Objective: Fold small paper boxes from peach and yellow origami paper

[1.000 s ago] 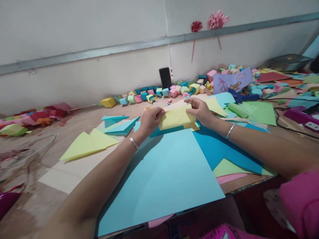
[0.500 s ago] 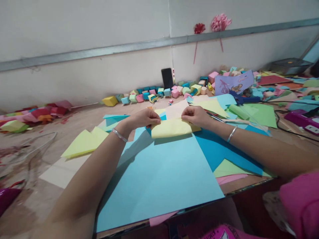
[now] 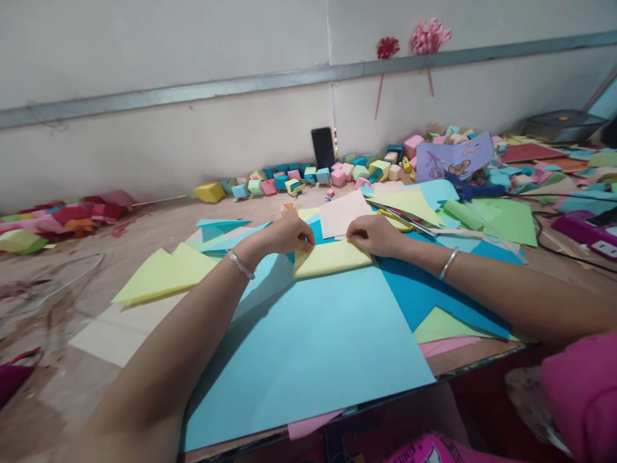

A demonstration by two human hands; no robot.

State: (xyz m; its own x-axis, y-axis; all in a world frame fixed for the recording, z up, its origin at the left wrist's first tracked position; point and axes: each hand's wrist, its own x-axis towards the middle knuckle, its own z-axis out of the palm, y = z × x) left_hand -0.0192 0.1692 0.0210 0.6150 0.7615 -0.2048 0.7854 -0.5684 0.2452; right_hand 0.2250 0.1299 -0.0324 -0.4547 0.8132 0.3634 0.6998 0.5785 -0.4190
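A folded piece of yellow paper (image 3: 333, 258) lies on the far part of a large light-blue sheet (image 3: 313, 341). My left hand (image 3: 292, 234) pinches its far left corner between thumb and fingers. At the far right corner, my right hand (image 3: 375, 235) grips the same paper, fingers closed. The paper's front edge faces me as a rounded fold. Just beyond the hands lie a pale pink sheet (image 3: 346, 209) and scissors with yellow handles (image 3: 398, 220), partly behind my right hand.
Small paper cubes (image 3: 270, 185) line the wall around a propped phone (image 3: 322, 148). A blue glue gun (image 3: 470, 190) lies at the right, near a purple power strip (image 3: 585, 231). Yellow folded paper (image 3: 164, 273) rests at the left, a dark-blue sheet (image 3: 434, 289) at the right.
Both hands have come slightly down and nearer with the yellow paper, which now lies flatter on the light-blue sheet. The scissors' yellow handles now show beyond my right hand.
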